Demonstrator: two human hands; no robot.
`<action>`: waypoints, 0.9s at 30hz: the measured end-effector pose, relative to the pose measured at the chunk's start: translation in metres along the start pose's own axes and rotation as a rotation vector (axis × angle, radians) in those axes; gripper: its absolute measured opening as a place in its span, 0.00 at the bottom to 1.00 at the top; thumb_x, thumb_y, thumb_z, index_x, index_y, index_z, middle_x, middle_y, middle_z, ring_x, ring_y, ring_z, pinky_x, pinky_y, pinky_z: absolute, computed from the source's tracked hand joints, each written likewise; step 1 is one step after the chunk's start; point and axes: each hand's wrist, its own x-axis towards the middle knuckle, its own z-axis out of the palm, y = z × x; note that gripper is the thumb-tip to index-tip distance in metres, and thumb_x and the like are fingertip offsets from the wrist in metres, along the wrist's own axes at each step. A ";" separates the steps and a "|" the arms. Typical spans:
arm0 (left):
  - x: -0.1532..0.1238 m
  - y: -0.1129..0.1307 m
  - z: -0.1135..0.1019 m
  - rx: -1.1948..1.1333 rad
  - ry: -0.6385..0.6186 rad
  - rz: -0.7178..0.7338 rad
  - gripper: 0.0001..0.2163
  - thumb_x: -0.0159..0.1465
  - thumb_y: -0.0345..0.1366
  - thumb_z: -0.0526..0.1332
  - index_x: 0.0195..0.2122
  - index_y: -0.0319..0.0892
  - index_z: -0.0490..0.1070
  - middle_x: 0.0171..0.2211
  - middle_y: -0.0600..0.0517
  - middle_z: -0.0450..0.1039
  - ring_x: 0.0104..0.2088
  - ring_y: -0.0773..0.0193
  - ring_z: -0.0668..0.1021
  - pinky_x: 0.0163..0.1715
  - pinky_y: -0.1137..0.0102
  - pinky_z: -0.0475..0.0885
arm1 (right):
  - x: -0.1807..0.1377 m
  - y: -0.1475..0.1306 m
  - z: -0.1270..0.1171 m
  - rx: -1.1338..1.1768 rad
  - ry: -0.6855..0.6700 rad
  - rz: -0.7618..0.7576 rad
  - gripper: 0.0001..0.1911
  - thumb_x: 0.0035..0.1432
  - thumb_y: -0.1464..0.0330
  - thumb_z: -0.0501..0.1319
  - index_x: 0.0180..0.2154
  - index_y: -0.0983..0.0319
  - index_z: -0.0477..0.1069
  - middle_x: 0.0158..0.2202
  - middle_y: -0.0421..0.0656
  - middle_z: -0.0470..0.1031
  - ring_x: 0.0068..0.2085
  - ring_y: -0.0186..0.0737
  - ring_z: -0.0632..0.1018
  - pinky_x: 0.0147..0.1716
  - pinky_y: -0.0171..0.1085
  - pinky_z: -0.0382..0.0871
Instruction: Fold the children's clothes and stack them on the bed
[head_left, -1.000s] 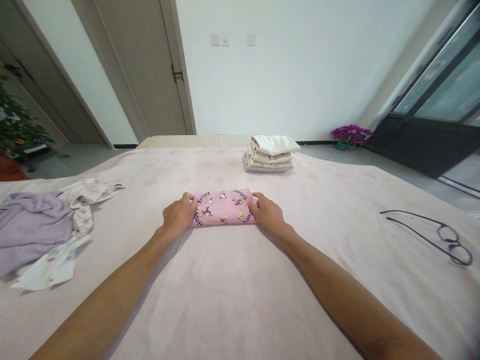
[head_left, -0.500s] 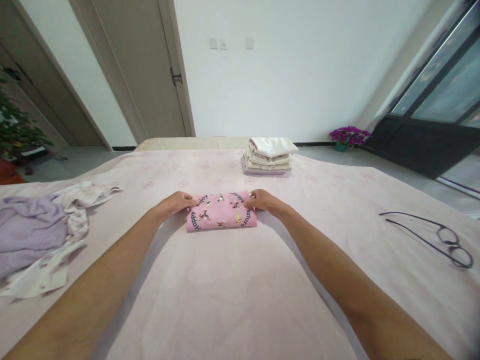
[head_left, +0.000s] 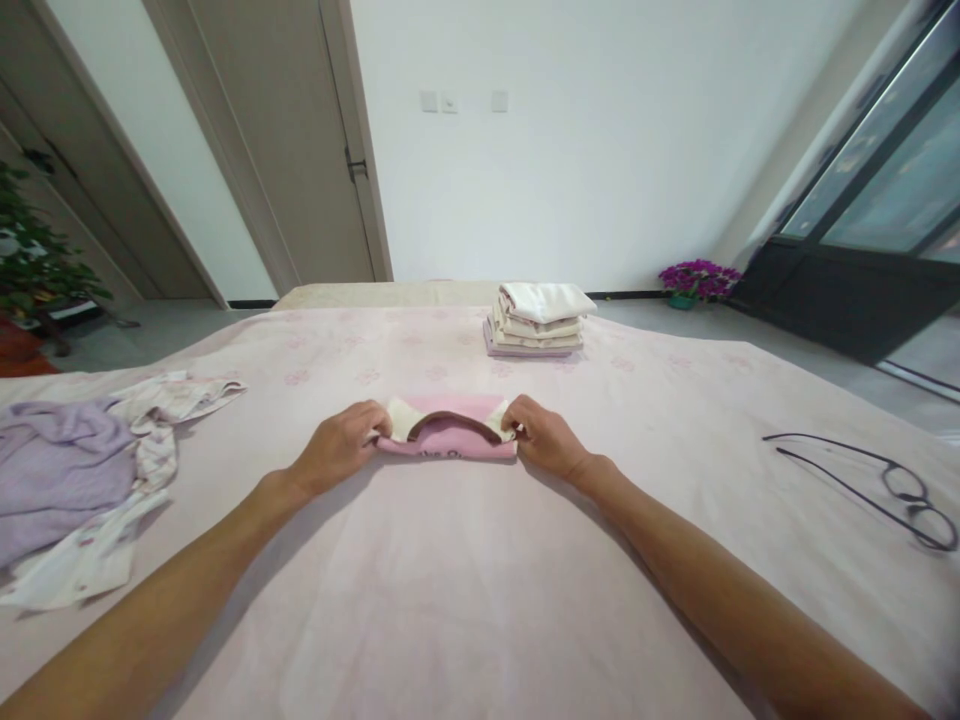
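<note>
A small pink printed garment (head_left: 447, 432), folded into a narrow bundle, lies on the pink bedsheet (head_left: 465, 600) in the middle of the view. Its brown-edged collar and cream inner side now face up. My left hand (head_left: 341, 445) pinches the bundle's left end with closed fingers. At the right end my right hand (head_left: 541, 436) grips it the same way. Both forearms reach forward across the bed.
A stack of folded cream and white clothes (head_left: 538, 318) sits at the far edge of the bed. Loose lilac and white garments (head_left: 82, 470) lie heaped at the left. Black-rimmed glasses (head_left: 885, 480) rest on the sheet at the right. Doors, a potted plant and purple flowers stand beyond.
Both hands have folded the far half of the pink garment over toward me. The printed face is now mostly hidden and the collar side shows on top.
</note>
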 end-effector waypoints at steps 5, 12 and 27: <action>-0.024 -0.003 0.018 -0.114 0.027 -0.210 0.09 0.57 0.26 0.51 0.33 0.44 0.68 0.35 0.52 0.74 0.36 0.63 0.77 0.38 0.69 0.70 | -0.014 0.014 0.009 0.086 0.139 0.221 0.15 0.47 0.79 0.52 0.35 0.60 0.71 0.35 0.41 0.74 0.36 0.38 0.74 0.37 0.36 0.67; -0.017 -0.009 0.019 -0.398 0.189 -0.764 0.13 0.62 0.39 0.55 0.46 0.43 0.69 0.40 0.47 0.80 0.36 0.59 0.82 0.36 0.66 0.74 | -0.006 0.003 0.010 0.139 0.120 0.517 0.15 0.62 0.63 0.54 0.47 0.59 0.71 0.31 0.39 0.75 0.31 0.37 0.74 0.34 0.36 0.65; -0.016 -0.003 0.022 -0.150 -0.047 -0.720 0.21 0.58 0.41 0.60 0.52 0.42 0.70 0.32 0.53 0.80 0.29 0.61 0.79 0.30 0.71 0.66 | -0.008 -0.017 0.008 -0.029 -0.154 0.573 0.26 0.60 0.62 0.59 0.59 0.58 0.63 0.32 0.38 0.78 0.34 0.40 0.77 0.33 0.35 0.61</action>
